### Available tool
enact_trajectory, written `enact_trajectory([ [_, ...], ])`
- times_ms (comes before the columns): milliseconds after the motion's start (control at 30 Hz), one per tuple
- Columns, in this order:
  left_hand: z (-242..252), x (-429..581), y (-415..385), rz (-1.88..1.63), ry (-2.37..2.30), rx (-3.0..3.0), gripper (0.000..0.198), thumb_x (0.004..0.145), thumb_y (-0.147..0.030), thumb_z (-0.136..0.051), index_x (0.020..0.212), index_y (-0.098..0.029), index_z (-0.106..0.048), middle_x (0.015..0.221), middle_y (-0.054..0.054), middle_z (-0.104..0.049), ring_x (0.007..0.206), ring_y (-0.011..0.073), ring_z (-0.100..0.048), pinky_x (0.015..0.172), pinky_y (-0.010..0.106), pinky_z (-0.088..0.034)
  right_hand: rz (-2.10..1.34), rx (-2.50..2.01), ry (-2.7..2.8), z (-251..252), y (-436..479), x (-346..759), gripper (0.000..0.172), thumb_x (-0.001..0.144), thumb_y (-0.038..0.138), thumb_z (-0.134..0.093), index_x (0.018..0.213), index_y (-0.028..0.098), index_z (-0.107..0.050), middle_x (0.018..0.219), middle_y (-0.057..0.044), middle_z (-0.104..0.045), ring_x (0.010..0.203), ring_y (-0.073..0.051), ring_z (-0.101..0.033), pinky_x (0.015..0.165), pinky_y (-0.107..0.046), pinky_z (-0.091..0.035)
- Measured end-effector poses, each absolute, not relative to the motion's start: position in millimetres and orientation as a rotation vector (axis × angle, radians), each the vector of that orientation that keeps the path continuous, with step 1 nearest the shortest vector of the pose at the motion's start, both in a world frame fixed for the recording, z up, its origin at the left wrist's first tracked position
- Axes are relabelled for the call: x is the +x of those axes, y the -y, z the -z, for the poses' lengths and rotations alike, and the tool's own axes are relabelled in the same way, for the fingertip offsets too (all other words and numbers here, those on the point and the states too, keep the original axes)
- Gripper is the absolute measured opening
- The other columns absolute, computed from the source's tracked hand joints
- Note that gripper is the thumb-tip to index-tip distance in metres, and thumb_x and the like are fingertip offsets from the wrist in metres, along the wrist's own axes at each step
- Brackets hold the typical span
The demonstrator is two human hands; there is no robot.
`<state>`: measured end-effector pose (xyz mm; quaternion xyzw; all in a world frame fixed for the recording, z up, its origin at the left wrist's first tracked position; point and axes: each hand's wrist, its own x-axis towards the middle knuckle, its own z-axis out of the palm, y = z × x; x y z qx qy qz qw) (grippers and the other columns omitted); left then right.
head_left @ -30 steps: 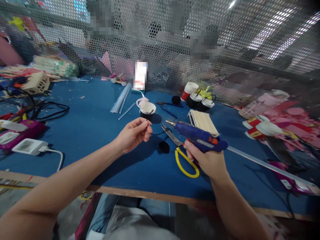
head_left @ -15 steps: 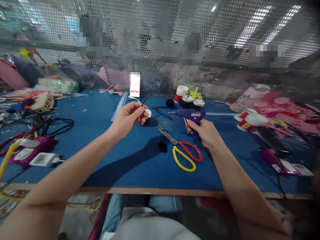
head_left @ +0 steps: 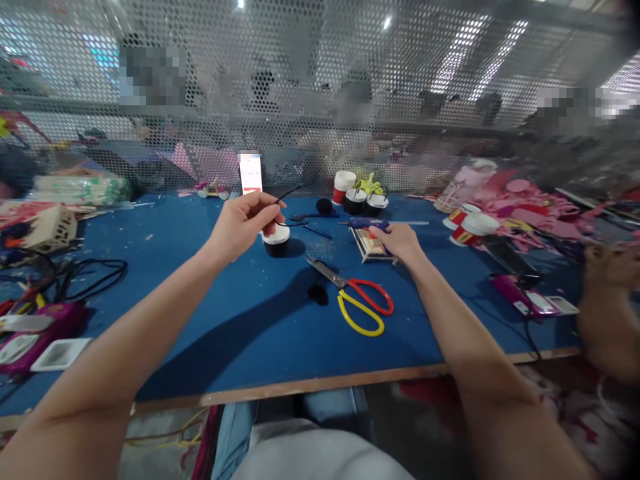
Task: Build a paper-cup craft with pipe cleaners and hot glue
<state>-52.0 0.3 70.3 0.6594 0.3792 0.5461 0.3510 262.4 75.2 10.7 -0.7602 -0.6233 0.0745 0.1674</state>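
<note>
My left hand pinches a thin black wire above a small black cup with a white top. My right hand is closed round a blue hot glue gun, its nozzle pointing left over a small wooden stick rack. Between my hands and nearer to me lie scissors with one red and one yellow handle. A black fuzzy piece rests beside their blades. A black pom-pom and dark pliers lie farther back.
Behind the blue table rises a perforated metal screen, with a lit phone before it. Cups and pink pieces stand right. Purple devices lie at both sides. Another person's arm shows far right.
The view has turned to the right. My right hand has lowered the glue gun to the stick rack, and another person's arm has come into view. My left hand still holds the wire.
</note>
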Motion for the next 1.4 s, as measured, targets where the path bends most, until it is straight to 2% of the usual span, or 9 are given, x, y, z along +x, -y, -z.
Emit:
enact_trajectory([
  [133, -73.9, -56.7, -5.1, -1.332, -1.061, 1.752, 0.015, 0.074, -0.025, -0.061, 0.079, -0.011, -0.064, 0.064, 0.004, -0.063, 0.046, 0.0058, -0.049, 0.045, 0.020, -0.038, -0.096, -2.284, 1.752, -2.8, -90.4, 261.3, 0.046, 0.075, 0.052, -0.049, 0.076, 0.009, -0.065, 0.081, -0.020, -0.064, 0.083, -0.032, -0.060, 0.064, -0.037, -0.041],
  [267, -77.9, -63.9, -14.8, -1.246, -1.132, 1.880, 0.018, 0.074, -0.027, -0.059, 0.078, -0.011, -0.066, 0.063, 0.005, -0.064, 0.044, 0.0055, -0.046, 0.043, 0.020, -0.035, 0.103, -2.270, 1.738, -11.7, -83.9, 250.0, 0.039, 0.075, 0.041, -0.055, 0.090, 0.006, -0.064, 0.103, -0.026, -0.057, 0.099, -0.036, -0.053, 0.074, -0.043, -0.040],
  [333, -80.5, -67.1, -21.6, -1.186, -1.178, 1.989, 0.018, 0.074, -0.026, -0.058, 0.078, -0.012, -0.067, 0.063, 0.005, -0.064, 0.046, 0.0064, -0.047, 0.045, 0.020, -0.036, 0.207, -1.941, 1.879, -29.7, -74.7, 235.4, 0.032, 0.078, 0.038, -0.053, 0.083, 0.010, -0.066, 0.092, -0.019, -0.061, 0.091, -0.030, -0.055, 0.073, -0.038, -0.040],
  [400, -83.4, -69.1, -29.5, -1.106, -1.226, 2.119, 0.017, 0.074, -0.025, -0.057, 0.077, -0.012, -0.068, 0.063, 0.004, -0.065, 0.052, 0.0086, -0.052, 0.050, 0.020, -0.037, 0.120, -1.524, 1.991, -53.2, -64.1, 213.1, 0.026, 0.079, 0.036, -0.054, 0.078, 0.014, -0.067, 0.081, -0.011, -0.062, 0.078, -0.021, -0.057, 0.070, -0.033, -0.041],
  [467, -86.4, -69.8, -38.3, -0.999, -1.252, 2.237, 0.017, 0.074, -0.025, -0.056, 0.076, -0.014, -0.069, 0.064, 0.003, -0.066, 0.058, 0.0109, -0.055, 0.054, 0.021, -0.039, -0.025, -1.199, 2.070, -75.5, -55.6, 185.7, 0.026, 0.080, 0.036, -0.053, 0.080, 0.015, -0.067, 0.078, -0.007, -0.062, 0.071, -0.016, -0.056, 0.066, -0.028, -0.041],
  [567, -90.6, -68.2, -51.5, -0.823, -1.263, 2.383, 0.018, 0.073, -0.023, -0.055, 0.078, -0.015, -0.070, 0.064, 0.001, -0.066, 0.058, 0.0116, -0.056, 0.055, 0.022, -0.038, -0.077, -0.957, 2.240, -94.1, -53.4, 146.8, 0.019, 0.078, 0.031, -0.056, 0.081, 0.017, -0.068, 0.078, -0.004, -0.061, 0.073, -0.015, -0.054, 0.067, -0.027, -0.040],
  [800, -92.7, -59.7, -72.2, -0.567, -1.320, 2.562, 0.017, 0.068, -0.014, -0.053, 0.070, -0.017, -0.070, 0.058, -0.001, -0.063, 0.054, 0.0108, -0.050, 0.054, 0.022, -0.032, 0.001, -1.023, 2.481, -76.3, -79.1, 112.5, 0.013, 0.075, 0.020, -0.055, 0.075, 0.015, -0.067, 0.072, -0.005, -0.059, 0.068, -0.016, -0.053, 0.062, -0.027, -0.036],
  [1067, -72.3, -82.6, -85.1, -0.870, -1.338, 2.398, 0.013, 0.062, -0.023, -0.066, 0.073, -0.017, -0.070, 0.064, 0.001, -0.061, 0.058, 0.0112, -0.048, 0.059, 0.023, -0.031, -0.031, -1.044, 2.388, -54.9, -93.7, 115.4, 0.014, 0.076, 0.021, -0.054, 0.077, 0.014, -0.066, 0.075, -0.006, -0.058, 0.070, -0.016, -0.053, 0.065, -0.026, -0.039],
  [1400, -41.2, -99.8, -94.7, -0.840, -1.314, 2.289, 0.014, 0.068, -0.027, -0.061, 0.073, -0.016, -0.069, 0.062, 0.002, -0.064, 0.059, 0.0109, -0.052, 0.056, 0.022, -0.036, -0.190, -1.022, 2.266, -29.9, -108.2, 109.3, 0.014, 0.076, 0.023, -0.055, 0.076, 0.016, -0.066, 0.076, -0.005, -0.060, 0.071, -0.015, -0.053, 0.066, -0.027, -0.040],
])
